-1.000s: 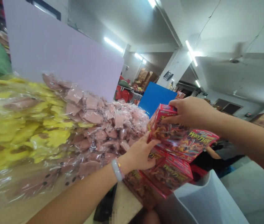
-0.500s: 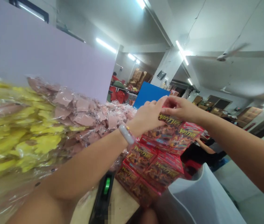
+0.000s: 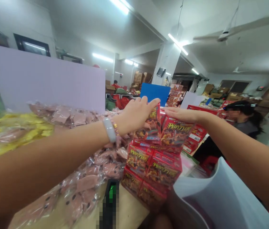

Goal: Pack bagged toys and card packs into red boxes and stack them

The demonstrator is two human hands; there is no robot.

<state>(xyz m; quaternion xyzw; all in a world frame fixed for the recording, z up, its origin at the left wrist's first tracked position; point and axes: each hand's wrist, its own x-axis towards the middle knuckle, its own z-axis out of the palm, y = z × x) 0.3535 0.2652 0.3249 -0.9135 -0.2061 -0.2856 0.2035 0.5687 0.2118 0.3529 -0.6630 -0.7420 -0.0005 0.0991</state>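
A stack of red printed boxes stands at the table's far edge. My left hand, with a pale bangle on the wrist, grips the top left box from above, fingers curled over its upper edge. My right hand lies palm-down with fingers stretched flat on the top right box. Both top boxes sit upright, side by side on the stack.
Heaps of pink and yellow items in clear plastic bags cover the left of the table. A lilac board stands behind them. A white sheet rises at the lower right. Another person sits beyond the boxes. A dark device lies near the table's front.
My view has tilted up. Both hands have risen to the top of the stack, and the box I was carrying now stands upright there beside another.
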